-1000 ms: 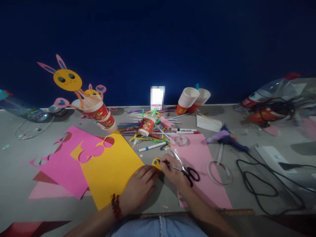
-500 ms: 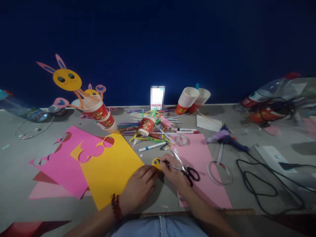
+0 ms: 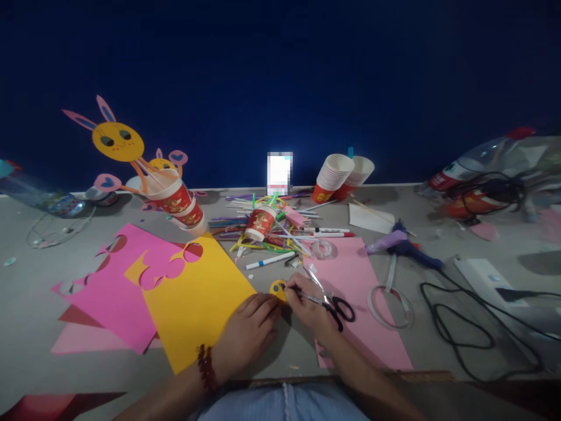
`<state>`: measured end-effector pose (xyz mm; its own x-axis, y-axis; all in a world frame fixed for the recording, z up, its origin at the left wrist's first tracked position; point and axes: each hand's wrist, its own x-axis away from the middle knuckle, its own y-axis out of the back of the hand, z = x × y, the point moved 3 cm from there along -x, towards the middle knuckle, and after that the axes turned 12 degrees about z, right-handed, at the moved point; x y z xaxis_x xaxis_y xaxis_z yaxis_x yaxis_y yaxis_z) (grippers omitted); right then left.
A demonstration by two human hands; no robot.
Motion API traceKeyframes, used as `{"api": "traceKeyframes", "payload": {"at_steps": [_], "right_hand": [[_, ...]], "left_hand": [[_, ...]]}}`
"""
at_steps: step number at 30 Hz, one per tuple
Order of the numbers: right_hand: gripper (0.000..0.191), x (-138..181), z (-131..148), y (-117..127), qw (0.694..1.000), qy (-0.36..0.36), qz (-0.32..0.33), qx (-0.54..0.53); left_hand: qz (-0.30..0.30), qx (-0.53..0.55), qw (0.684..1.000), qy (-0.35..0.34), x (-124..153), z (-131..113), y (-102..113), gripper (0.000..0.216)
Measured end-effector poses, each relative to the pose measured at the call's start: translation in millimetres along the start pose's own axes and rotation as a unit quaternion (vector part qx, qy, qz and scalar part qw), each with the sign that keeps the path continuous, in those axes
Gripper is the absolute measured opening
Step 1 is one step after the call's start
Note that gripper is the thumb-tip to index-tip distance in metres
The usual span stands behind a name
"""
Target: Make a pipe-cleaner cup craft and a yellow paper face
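A small yellow paper circle [image 3: 277, 289] with dark eye-like marks lies on the table between my hands. My right hand [image 3: 307, 304] is closed around a marker pen [image 3: 305, 295], its tip at the circle's upper right. With fingers stretched out flat, my left hand [image 3: 250, 327] rests at the circle's lower left edge, its wrist over a yellow sheet [image 3: 193, 298]. Scissors with black handles [image 3: 342, 310] lie just right of my right hand, on a pink sheet [image 3: 372, 333]. A capped blue-banded marker [image 3: 270, 261] lies above the circle.
Paper cups [image 3: 175, 202] with a yellow bunny face [image 3: 118, 141] stand left. Coloured pipe cleaners [image 3: 228, 222] surround a red cup [image 3: 260, 222]. Stacked cups [image 3: 332, 178] stand behind. A glue gun [image 3: 407, 248], tape roll [image 3: 390, 307], black cable [image 3: 442, 339] and bottle [image 3: 464, 166] are right.
The pen tip and my right fingers have shifted very slightly at the yellow circle, showing a bit more of its face. My left hand stays in place.
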<state>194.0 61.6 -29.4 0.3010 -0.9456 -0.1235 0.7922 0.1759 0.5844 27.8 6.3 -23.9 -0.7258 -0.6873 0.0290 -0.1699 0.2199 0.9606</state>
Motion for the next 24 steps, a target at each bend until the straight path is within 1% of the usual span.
{"api": "traceKeyframes", "payload": {"at_steps": [13, 17, 20, 24], "right_hand": [[0.02, 1.0, -0.2, -0.8, 1.0, -0.005, 0.006, -0.011], [0.02, 1.3, -2.1, -2.0, 1.0, -0.008, 0.007, -0.022], [0.017, 1.1, -2.5, -0.4, 0.998, -0.01, -0.014, -0.054], [0.007, 0.6, -4.1, 5.5, 0.991, -0.043, -0.048, -0.118]], "left_hand": [[-0.005, -0.003, 1.0, 0.0, 0.4, 0.6, -2.0, 0.039], [0.004, -0.004, 1.0, -0.001, 0.3, 0.0, -1.2, 0.039], [0.005, -0.004, 1.0, 0.002, 0.3, 0.0, -0.7, 0.041], [-0.001, -0.003, 1.0, -0.001, 0.8, 0.0, -0.7, 0.041]]}}
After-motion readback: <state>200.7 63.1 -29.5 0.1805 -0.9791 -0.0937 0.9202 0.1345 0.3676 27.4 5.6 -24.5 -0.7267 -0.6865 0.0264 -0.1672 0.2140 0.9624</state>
